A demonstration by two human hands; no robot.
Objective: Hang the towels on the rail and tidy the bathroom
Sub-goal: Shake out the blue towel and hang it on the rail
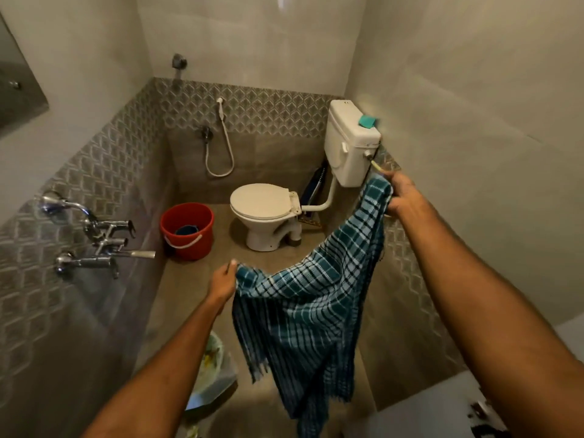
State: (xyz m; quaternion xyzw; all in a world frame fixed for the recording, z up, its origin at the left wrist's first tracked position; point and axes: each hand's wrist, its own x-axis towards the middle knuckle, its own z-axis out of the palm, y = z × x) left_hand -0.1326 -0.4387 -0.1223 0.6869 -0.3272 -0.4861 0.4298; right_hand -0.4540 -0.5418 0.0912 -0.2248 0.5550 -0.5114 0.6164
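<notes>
Towel spread between both hands, not yet on a rail

Towel (309, 298), teal check weave, hangs in mid-air above the floor (196, 298). It is supported along its top edge only. The edge runs on a slope from the lower corner at the left hand (225, 281) up to the higher corner at the right hand (403, 197). The remaining cloth drops in loose folds, with the fringed end lowest.

Left hand: the fingers (232, 265) are closed in a pinch on the corner, and the cloth emerges directly beside them, on their right. Right hand: the fingers (392, 180) are curled round the bunched opposite corner, and the cloth falls away below and to the left of the fist.

Probable reason for this hold: gripping two corners apart opens the top edge so that it can be laid over a bar. The right hand sits close to the right-hand wall (474, 153), just below the cistern (347, 143), which suggests the mounting point is there. No rail can be made out.

Surroundings: toilet (262, 213) with its lid down, a red bucket (186, 230) beside it, and taps (104, 238) on the left wall.
</notes>
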